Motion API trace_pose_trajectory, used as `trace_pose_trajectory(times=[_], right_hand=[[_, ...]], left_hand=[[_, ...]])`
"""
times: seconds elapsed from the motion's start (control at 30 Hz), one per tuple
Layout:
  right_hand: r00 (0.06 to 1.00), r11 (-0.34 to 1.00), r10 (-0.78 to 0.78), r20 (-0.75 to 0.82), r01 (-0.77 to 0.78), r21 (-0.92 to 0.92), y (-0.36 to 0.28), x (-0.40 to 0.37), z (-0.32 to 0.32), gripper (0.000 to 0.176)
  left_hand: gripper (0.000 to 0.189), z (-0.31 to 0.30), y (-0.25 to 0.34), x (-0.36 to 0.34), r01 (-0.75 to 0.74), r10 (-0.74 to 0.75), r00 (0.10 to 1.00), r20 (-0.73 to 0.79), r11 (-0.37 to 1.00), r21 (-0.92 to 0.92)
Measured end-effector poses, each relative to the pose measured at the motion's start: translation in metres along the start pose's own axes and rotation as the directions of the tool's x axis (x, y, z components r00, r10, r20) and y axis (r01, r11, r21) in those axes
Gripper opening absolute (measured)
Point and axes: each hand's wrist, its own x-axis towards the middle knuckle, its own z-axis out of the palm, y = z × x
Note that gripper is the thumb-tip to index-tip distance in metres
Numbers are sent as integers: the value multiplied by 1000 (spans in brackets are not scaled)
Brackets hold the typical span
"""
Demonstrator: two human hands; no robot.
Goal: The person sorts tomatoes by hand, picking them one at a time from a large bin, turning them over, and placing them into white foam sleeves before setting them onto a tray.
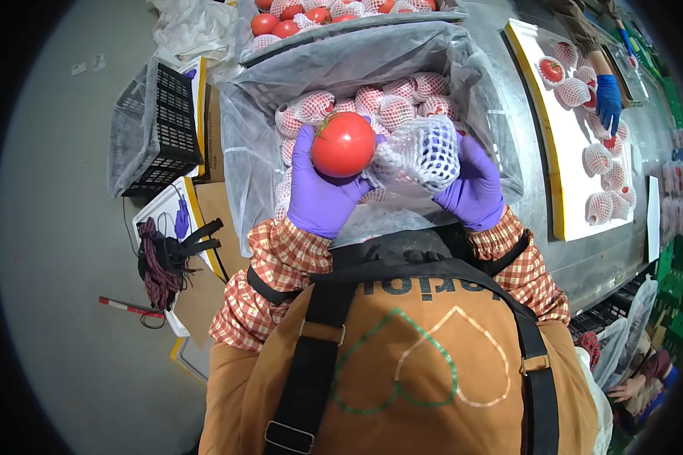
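A bare red tomato (343, 144) rests in my left hand (320, 193), which wears a purple glove and has its fingers curled round the fruit. My right hand (474, 186), gloved the same way, holds a white foam net (421, 155) spread wide; the net's near end touches the fingers of my left hand, just right of the tomato. Both hands are above a crate lined with a translucent sheet (243, 136). Inside it lie several tomatoes in foam nets (395, 111).
Beyond is another lined crate (349, 30) of tomatoes. At right, a white tray with a yellow edge (535, 98) holds netted tomatoes, with a co-worker's blue-gloved hand (608, 102) over it. A black crate (163, 125) stands at left. Another person's hand (626, 388) shows lower right.
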Motion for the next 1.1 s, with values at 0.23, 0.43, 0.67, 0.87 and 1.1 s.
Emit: trace_pose_trajectory(times=[0.23,0.43,0.67,0.87,1.1], right_hand=[[960,964,-185,-208,136,-230,-35,2,-24,41],[945,848,-281,-167,163,-505,-47,9,-2,46],[974,256,-134,181,211,-943,-9,22,43,59],[918,-75,-30,395,392,-917,17,30,29,79],[907,-34,-18,421,421,-907,17,35,34,80]], left_hand=[[69,-1,12,-5,105,-109,994,19,984,144],[71,2,9,0,165,-181,977,109,976,142],[74,-9,10,9,248,-319,898,303,936,250],[71,14,2,0,63,-72,997,1,868,492],[75,19,10,2,62,-79,997,0,774,631]])
